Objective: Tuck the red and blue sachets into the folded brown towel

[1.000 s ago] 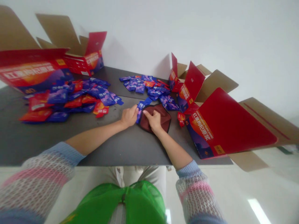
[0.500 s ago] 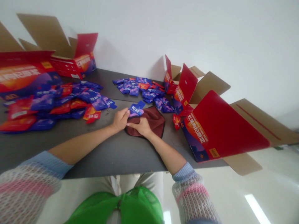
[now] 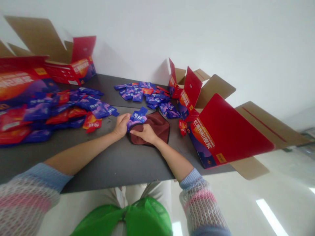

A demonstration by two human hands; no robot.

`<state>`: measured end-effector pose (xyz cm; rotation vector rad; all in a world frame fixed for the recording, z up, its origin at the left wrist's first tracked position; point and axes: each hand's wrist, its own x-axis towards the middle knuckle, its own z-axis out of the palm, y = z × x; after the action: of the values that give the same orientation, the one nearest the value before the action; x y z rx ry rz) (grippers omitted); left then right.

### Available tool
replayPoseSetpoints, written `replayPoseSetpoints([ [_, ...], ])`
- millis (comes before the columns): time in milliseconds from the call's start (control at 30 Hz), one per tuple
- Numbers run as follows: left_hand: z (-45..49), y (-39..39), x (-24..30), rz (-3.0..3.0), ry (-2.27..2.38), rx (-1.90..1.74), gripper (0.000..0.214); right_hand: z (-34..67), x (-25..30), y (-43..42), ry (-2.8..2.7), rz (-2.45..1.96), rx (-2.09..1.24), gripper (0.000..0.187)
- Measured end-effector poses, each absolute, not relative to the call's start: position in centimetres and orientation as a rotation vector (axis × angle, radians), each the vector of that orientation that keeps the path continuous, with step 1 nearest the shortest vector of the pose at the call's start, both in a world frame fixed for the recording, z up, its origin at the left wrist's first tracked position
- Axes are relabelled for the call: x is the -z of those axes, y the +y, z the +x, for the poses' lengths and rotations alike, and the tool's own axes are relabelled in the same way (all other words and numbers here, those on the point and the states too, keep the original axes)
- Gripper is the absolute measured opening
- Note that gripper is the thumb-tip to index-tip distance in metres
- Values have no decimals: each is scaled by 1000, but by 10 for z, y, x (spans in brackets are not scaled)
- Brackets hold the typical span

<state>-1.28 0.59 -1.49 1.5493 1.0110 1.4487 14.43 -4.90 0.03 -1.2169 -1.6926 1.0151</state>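
In the middle of the dark table, my left hand (image 3: 122, 124) pinches the left edge of a blue and purple sachet (image 3: 136, 117) with white characters and a spout-like tab at its top. My right hand (image 3: 145, 133) grips a brown cloth (image 3: 159, 126) with a dark edging, its thumb pointing left toward the sachet's lower part. The cloth lies partly on the table and its near fold covers the sachet's bottom right. The fingers under the cloth are hidden.
Piles of blue and red sachets lie at the left (image 3: 61, 109) and back middle of the table (image 3: 118, 164). Open red cartons stand at the left (image 3: 22, 80) and right (image 3: 228, 127), flaps spread. One small red sachet (image 3: 182, 127) rests beside the right cartons.
My left hand has shifted slightly left along the sachet, and more of the sachet's left side shows. The right hand stays on the cloth. The whole view has moved a little.
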Motion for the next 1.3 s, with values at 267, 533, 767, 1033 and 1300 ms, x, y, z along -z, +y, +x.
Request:
replayPoseSetpoints([
  [267, -11, 2, 8, 1957, 1215, -1386, 53, 138, 10, -53, -1427, -1233, -1007, 33],
  [533, -4, -15, 11, 2219, 1260, -1038, 53, 155, -5, -42, -970, -1183, -912, 34],
  [767, -6, -21, 12, 2171, 1402, -1202, 45, 140, -6, -53, -1027, -1143, -1078, 35],
  [1033, -9, -17, 3, 2180, 1403, -1300, 42, 138, -3, -53, -1039, -1129, -1057, 33],
  [1300, -7, -10, -1, 2351, 1093, -1104, 43, 146, 1, -47, -1124, -1273, -763, 41],
])
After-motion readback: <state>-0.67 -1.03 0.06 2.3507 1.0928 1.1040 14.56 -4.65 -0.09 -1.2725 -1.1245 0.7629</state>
